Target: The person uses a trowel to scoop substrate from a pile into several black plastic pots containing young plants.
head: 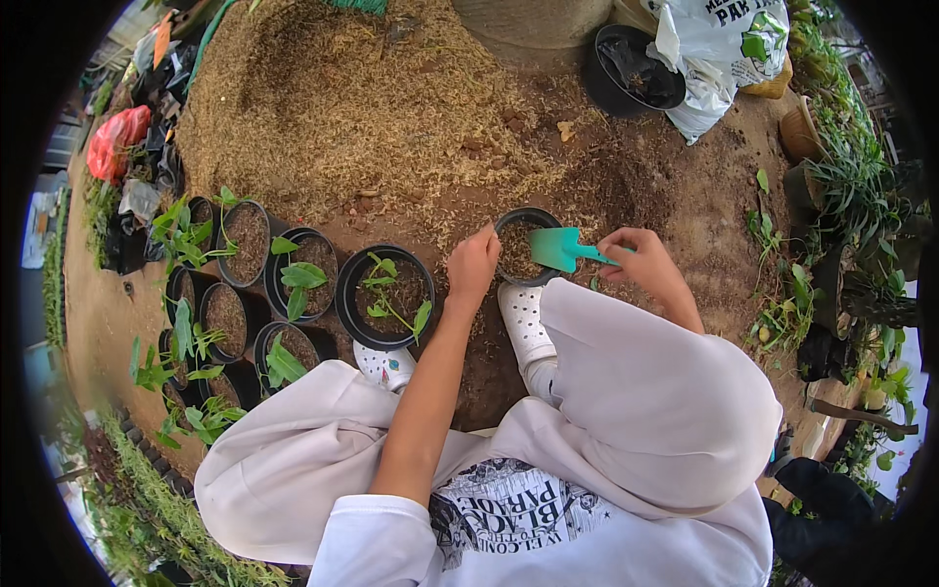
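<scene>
My right hand [640, 260] grips the handle of a turquoise hand trowel [556, 248], whose blade reaches over the inside of a small black plastic pot [522, 280]. Brown potting mix [516, 249] shows in that pot. On its left side, my left hand [473, 265] is curled at the rim, fingers bent and partly hidden, seemingly holding the pot's edge. Just left of that arm stands a wider black pot [385, 339] with a leafy cutting [381, 282] in soil.
Several black pots with green seedlings [302, 276] crowd the left. A heap of husk-like mix [352, 110] spreads ahead. A black bucket [634, 103] and a white printed sack [722, 51] sit far right. Loose leafy cuttings [792, 301] lie on the soil near potted plants at right.
</scene>
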### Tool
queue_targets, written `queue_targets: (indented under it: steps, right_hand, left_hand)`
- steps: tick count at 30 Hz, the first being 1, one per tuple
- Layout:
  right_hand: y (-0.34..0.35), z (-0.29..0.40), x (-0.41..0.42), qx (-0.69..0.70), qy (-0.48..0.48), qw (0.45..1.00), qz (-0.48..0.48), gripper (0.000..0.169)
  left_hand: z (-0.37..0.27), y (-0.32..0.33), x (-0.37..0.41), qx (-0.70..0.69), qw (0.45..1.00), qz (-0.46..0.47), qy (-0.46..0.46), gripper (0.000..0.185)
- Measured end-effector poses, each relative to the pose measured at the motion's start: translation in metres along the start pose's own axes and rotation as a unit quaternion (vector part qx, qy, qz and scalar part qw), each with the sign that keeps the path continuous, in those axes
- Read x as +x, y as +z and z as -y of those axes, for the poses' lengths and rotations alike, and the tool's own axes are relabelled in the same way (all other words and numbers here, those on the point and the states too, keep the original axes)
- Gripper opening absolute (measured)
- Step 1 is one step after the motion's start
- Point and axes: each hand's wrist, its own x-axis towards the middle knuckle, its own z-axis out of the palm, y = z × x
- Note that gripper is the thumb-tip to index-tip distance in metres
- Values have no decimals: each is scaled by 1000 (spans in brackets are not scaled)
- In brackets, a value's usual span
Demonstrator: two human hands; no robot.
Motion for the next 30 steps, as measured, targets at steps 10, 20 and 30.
queue_targets:
  steps: [10, 20, 30]
  right_hand:
    - [1, 84, -22, -499, -171, 849, 29, 31]
    - [-21, 112, 8, -191, -137, 971, 30, 36]
    - [67, 134, 193, -170, -239, 956, -8, 40]
  left_hand:
    - [5, -2, 2, 23, 1000, -18, 8, 19]
    - [0, 1, -2, -20, 999, -25, 15, 16]
    - [4, -4, -6, -83, 996, -36, -14, 21]
